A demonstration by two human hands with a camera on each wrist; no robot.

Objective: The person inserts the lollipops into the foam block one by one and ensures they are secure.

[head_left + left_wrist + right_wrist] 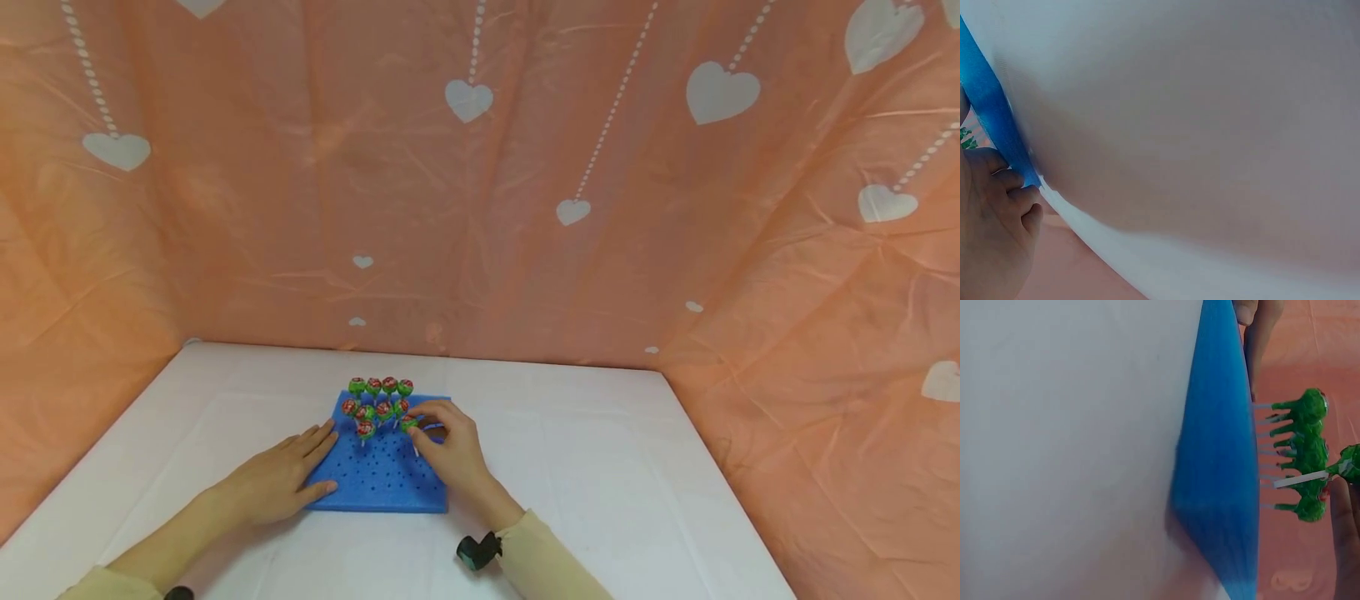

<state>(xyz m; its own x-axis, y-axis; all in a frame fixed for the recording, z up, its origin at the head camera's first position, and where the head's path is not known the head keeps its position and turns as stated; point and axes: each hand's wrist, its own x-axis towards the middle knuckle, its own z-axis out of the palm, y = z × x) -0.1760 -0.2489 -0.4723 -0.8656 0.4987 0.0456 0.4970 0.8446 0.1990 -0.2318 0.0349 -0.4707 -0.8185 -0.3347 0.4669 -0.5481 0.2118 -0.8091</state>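
A blue foam board (375,498) with rows of small holes lies on the table. Several lollipops (365,430) in green and red wrappers stand upright by their sticks in its far part. My right hand (453,450) pinches one more lollipop (1347,464) by its wrapped head, over the board's right side. Its white stick (1300,480) points down toward the holes, a little tilted. On the board's left edge rests my left hand (277,479), fingers extended and thumb apart near the front corner. The left wrist view shows its fingers (1007,181) against the blue side.
A white cloth covers the table (600,483). Behind it and along both sides hangs an orange curtain (420,208) printed with white hearts. A black wrist device (478,552) sits at my right cuff.
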